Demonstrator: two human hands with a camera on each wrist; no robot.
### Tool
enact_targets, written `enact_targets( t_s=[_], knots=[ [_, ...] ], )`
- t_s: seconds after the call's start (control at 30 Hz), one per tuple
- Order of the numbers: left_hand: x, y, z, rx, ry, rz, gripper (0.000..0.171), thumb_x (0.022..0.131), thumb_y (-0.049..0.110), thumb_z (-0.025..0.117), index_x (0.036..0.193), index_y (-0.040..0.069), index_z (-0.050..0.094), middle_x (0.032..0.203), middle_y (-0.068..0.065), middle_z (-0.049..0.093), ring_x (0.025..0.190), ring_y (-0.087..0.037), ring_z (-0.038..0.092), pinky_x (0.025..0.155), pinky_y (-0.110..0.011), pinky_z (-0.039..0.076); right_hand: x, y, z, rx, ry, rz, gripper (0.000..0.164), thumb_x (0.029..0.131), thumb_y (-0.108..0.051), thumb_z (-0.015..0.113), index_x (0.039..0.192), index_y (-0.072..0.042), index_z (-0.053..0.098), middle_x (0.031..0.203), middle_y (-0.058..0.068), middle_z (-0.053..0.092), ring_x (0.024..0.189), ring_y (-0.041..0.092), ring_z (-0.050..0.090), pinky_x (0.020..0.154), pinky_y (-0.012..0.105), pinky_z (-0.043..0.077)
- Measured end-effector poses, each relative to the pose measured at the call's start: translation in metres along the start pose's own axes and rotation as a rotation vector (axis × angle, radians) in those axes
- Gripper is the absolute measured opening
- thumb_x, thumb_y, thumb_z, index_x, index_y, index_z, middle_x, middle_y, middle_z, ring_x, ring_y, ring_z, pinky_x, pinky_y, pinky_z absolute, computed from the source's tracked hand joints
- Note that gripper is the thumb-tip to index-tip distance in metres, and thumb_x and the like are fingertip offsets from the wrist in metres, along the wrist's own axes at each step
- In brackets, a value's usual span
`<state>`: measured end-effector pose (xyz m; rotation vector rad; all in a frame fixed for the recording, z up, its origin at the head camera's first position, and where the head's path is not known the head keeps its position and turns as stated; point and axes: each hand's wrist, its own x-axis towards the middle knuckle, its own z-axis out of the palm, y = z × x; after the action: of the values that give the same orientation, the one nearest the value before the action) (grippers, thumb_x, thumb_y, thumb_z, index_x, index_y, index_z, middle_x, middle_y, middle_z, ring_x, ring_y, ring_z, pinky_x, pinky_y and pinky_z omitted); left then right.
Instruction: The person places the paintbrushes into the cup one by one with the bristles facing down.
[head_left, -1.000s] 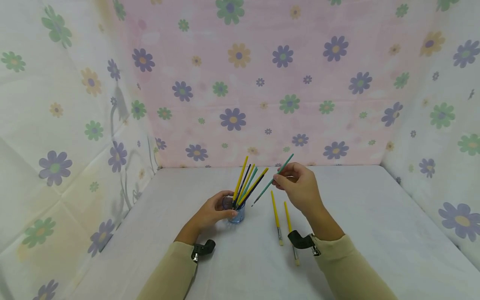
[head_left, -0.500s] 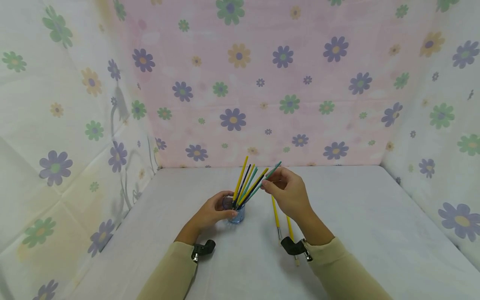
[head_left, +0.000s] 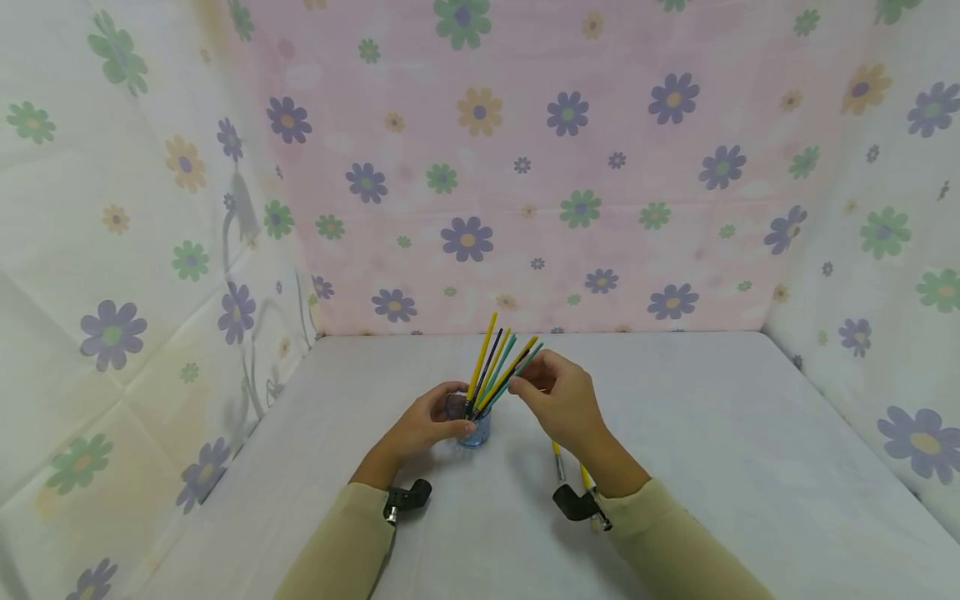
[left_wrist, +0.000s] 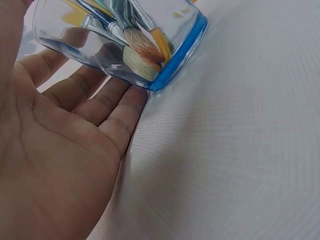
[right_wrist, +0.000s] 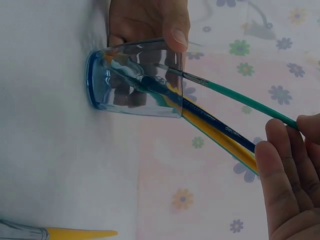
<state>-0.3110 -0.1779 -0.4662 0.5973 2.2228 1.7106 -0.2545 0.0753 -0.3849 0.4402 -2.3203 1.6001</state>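
A small clear glass (head_left: 475, 432) with a blue base stands on the table, and my left hand (head_left: 416, 429) grips it from the left side. Several paintbrushes (head_left: 482, 358) with yellow, dark and green handles lean in it, bristles down, as the left wrist view shows near the glass bottom (left_wrist: 180, 57). Between thumb and fingertips my right hand (head_left: 566, 404) pinches the handle of a thin green paintbrush (right_wrist: 245, 103). That brush slants into the mouth of the glass, its tip just inside the rim. The other brush handles pass close to the right fingers.
Two yellow paintbrushes (head_left: 558, 460) lie on the white-covered table (head_left: 480, 533) below the right hand, partly hidden by the right wrist and its black camera mount (head_left: 576, 503). A flower-patterned cloth (head_left: 525, 208) hangs at the back and sides.
My right hand has moved left and down with the green paintbrush, bringing its tip from beside the glass into its mouth. The left hand and glass have stayed in place.
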Motion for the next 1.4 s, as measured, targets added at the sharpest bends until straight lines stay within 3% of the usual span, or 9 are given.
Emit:
enact_targets(
  t_s=[0.2, 0.43, 0.7, 0.83, 1.17, 1.4],
  knots=[
    [-0.001, 0.001, 0.0, 0.039, 0.004, 0.004, 0.064, 0.08, 0.03, 0.077, 0.135, 0.027, 0.045, 0.124, -0.004, 0.062, 0.114, -0.019, 0.059, 0.096, -0.037, 0.047, 0.0, 0.005, 0.005, -0.028, 0.011, -0.02, 0.009, 0.087, -0.026, 0.07, 0.091, -0.023, 0.062, 0.085, -0.011, 0.068, 0.076, 0.009, 0.065, 0.065, 0.03, 0.055],
    [0.0, 0.001, 0.0, 0.035, 0.002, 0.015, 0.064, 0.08, 0.026, 0.077, 0.135, 0.024, 0.045, 0.123, -0.006, 0.062, 0.115, -0.02, 0.059, 0.097, -0.036, 0.047, -0.002, 0.017, 0.017, -0.086, -0.04, 0.0, 0.01, 0.087, -0.026, 0.07, 0.093, -0.023, 0.063, 0.086, -0.014, 0.067, 0.076, 0.005, 0.065, 0.064, 0.026, 0.054],
    [-0.001, 0.002, 0.001, 0.019, -0.003, 0.027, 0.064, 0.08, 0.027, 0.078, 0.135, 0.025, 0.045, 0.124, -0.005, 0.062, 0.115, -0.019, 0.059, 0.096, -0.035, 0.048, -0.005, 0.024, 0.026, -0.095, -0.108, 0.015, 0.009, 0.087, -0.024, 0.071, 0.093, -0.021, 0.065, 0.085, -0.014, 0.068, 0.078, 0.004, 0.065, 0.066, 0.029, 0.054],
    [-0.001, 0.002, 0.0, 0.032, -0.009, 0.048, 0.066, 0.081, 0.024, 0.077, 0.137, 0.02, 0.043, 0.125, -0.007, 0.061, 0.116, -0.021, 0.058, 0.096, -0.036, 0.048, -0.006, 0.026, 0.028, -0.1, -0.11, 0.029, 0.007, 0.087, -0.025, 0.071, 0.091, -0.024, 0.064, 0.084, -0.015, 0.068, 0.077, 0.004, 0.065, 0.066, 0.03, 0.054],
    [0.0, 0.001, 0.0, 0.021, -0.011, 0.037, 0.066, 0.08, 0.024, 0.077, 0.137, 0.02, 0.044, 0.124, -0.007, 0.062, 0.116, -0.021, 0.059, 0.097, -0.036, 0.047, -0.005, 0.027, 0.028, -0.099, -0.11, 0.046, 0.006, 0.088, -0.027, 0.069, 0.09, -0.023, 0.065, 0.083, -0.012, 0.069, 0.075, 0.006, 0.065, 0.063, 0.03, 0.053],
    [-0.001, 0.001, 0.001, -0.003, -0.001, 0.034, 0.066, 0.079, 0.023, 0.079, 0.135, 0.023, 0.044, 0.124, -0.006, 0.062, 0.115, -0.021, 0.059, 0.097, -0.036, 0.047, -0.003, 0.032, 0.028, -0.076, -0.102, 0.098, 0.007, 0.089, -0.029, 0.067, 0.09, -0.022, 0.065, 0.085, -0.006, 0.071, 0.078, 0.015, 0.068, 0.064, 0.031, 0.054]
  ],
)
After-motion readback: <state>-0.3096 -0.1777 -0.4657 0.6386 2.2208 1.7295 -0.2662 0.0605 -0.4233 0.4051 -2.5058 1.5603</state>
